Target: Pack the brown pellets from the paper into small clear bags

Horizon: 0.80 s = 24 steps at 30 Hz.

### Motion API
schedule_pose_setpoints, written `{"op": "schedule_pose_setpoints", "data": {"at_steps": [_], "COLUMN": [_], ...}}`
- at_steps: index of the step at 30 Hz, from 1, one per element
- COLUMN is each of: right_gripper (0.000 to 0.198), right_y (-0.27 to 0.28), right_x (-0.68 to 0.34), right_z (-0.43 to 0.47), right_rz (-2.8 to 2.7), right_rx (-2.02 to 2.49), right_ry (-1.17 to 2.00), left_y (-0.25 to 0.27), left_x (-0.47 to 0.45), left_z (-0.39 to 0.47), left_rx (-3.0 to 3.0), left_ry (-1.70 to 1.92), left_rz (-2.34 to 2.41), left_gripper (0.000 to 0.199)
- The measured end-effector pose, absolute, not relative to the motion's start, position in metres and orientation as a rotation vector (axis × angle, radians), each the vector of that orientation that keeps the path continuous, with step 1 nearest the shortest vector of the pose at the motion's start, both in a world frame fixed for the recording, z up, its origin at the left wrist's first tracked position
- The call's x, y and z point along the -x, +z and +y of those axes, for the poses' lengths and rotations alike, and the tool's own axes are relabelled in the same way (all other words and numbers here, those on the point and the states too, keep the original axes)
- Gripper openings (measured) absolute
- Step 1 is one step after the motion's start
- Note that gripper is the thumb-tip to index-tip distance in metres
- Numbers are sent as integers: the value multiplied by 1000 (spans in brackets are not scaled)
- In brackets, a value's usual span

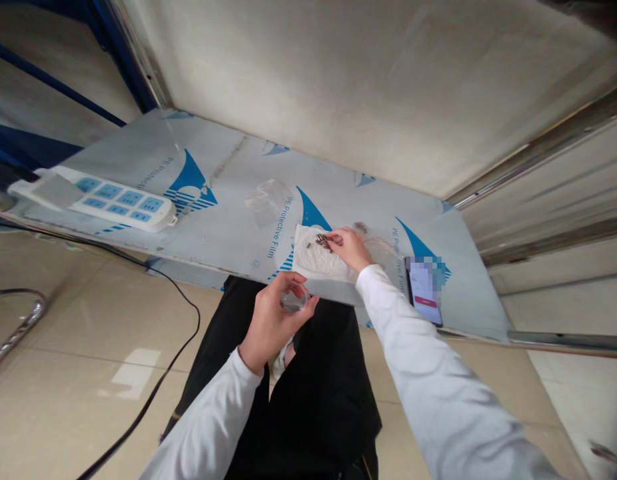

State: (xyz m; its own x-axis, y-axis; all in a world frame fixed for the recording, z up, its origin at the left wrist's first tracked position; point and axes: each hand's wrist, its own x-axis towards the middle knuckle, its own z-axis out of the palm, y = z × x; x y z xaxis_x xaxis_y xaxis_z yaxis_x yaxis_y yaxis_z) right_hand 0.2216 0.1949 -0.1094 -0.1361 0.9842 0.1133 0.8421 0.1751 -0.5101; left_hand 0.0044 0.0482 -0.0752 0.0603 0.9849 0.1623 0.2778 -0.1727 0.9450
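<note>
My left hand (276, 317) is closed around a small clear round container (294, 297), held just off the near edge of the table. Over a white cloth or paper towel (316, 265), my right hand (349, 247) has its fingers pinched at several small dark metallic pieces (322, 241). Whether the pieces are in the fingers or only touched by them is too small to be sure; their kind does not show. A separate small dark piece lies on the towel to the left of them.
The table (228, 230) is covered with printed protective film. A power strip (113, 200) lies at its left end. Clear plastic bags (268, 201) lie behind the towel, and a phone (423, 293) sits to the right. A black cable (188, 303) hangs down at the left.
</note>
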Motion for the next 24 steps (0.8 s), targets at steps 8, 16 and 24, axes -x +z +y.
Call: {"op": "schedule_pose_setpoints", "data": {"at_steps": [8, 16, 24], "right_gripper": [14, 16, 18], "right_y": [-113, -106, -83], "right_x": [-219, -214, -202], "right_z": [201, 203, 210], "right_rz": [-2152, -2239, -2482], "right_rx": [1753, 1821, 1913], "right_ry": [407, 312, 279], "left_y": [-81, -81, -78], "left_x": [-3, -4, -4], "left_z": [51, 50, 51], "left_rx": [-1570, -1551, -1575], "left_ry": [1148, 1135, 1121], "left_rz": [1326, 1318, 1315], "left_gripper": [27, 25, 24]}}
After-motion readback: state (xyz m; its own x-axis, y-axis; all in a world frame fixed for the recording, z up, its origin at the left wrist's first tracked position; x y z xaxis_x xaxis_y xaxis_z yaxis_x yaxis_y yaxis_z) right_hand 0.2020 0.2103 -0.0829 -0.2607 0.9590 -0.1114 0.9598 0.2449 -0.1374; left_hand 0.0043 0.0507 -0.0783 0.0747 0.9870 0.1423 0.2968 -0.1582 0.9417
